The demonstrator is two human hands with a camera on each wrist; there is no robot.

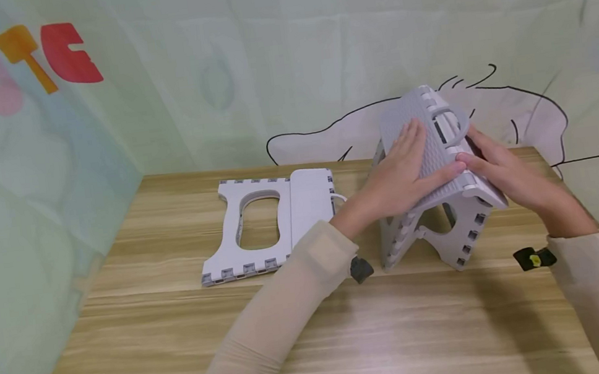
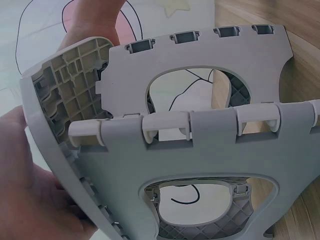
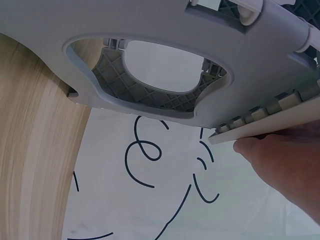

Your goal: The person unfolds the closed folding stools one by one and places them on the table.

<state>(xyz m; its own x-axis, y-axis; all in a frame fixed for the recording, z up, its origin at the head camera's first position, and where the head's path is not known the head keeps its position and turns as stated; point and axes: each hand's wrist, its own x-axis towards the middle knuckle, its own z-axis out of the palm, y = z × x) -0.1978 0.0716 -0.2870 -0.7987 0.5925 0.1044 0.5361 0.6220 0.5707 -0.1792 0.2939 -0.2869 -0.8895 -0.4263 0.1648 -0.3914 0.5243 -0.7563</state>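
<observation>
A grey-white folding step stool [image 1: 423, 153] stands at the back right of the table, its textured top bent into a ridge and its legs spread apart. My left hand [image 1: 396, 178] lies with straight fingers on the left half of the top, and its palm side shows against the panel in the left wrist view. On the other half rests my right hand [image 1: 514, 176], with its thumb near the ridge and its fingers partly hidden behind the panel. A carry handle [image 1: 459, 124] sticks up from the ridge. The right wrist view shows the right hand [image 3: 282, 162] against the panel's edge.
A second folding stool [image 1: 312, 201], white and folded flat, lies left of the standing one on the wooden table [image 1: 184, 344]. Close behind the table hangs a printed cloth [image 1: 295, 56], which also covers the left side.
</observation>
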